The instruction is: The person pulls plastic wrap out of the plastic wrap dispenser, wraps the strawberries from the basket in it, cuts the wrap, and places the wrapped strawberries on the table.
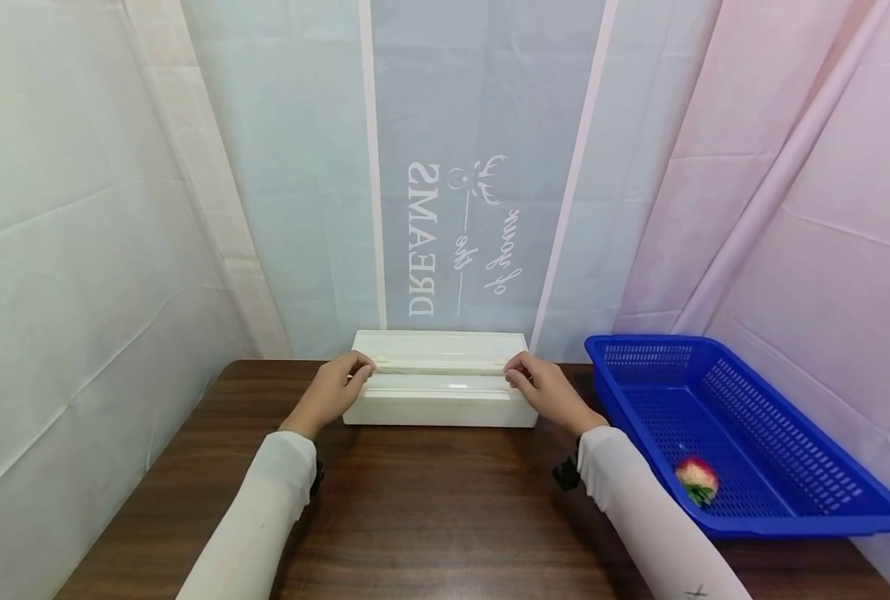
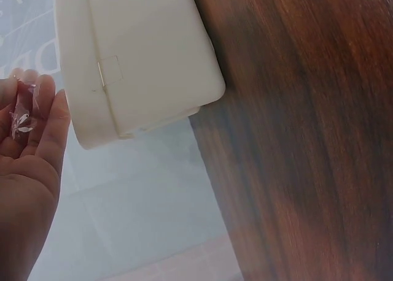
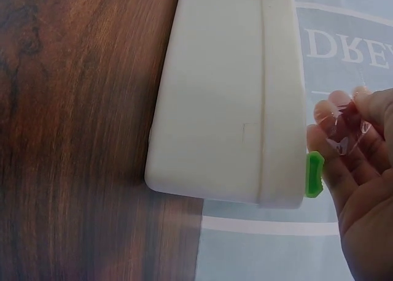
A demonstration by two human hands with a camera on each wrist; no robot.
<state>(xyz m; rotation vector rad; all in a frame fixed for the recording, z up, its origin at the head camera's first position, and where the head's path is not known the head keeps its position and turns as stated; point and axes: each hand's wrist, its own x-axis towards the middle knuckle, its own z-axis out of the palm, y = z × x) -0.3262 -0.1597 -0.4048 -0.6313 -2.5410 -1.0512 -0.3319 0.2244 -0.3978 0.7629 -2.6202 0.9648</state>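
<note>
While pinching clear film (image 3: 341,140) with tightly curled left hand (image 1: 331,389) and right hand (image 1: 550,390) at white film dispenser (image 1: 440,411), near counter (image 1: 430,508) far edge, may wrinkle or tear this film by uneven pulling.

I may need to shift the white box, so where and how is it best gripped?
Probably grip the box at its two ends, low down, coming from left and right. It is long and narrow and stands on the table, while at its top the left hand and right hand pinch film.
</note>
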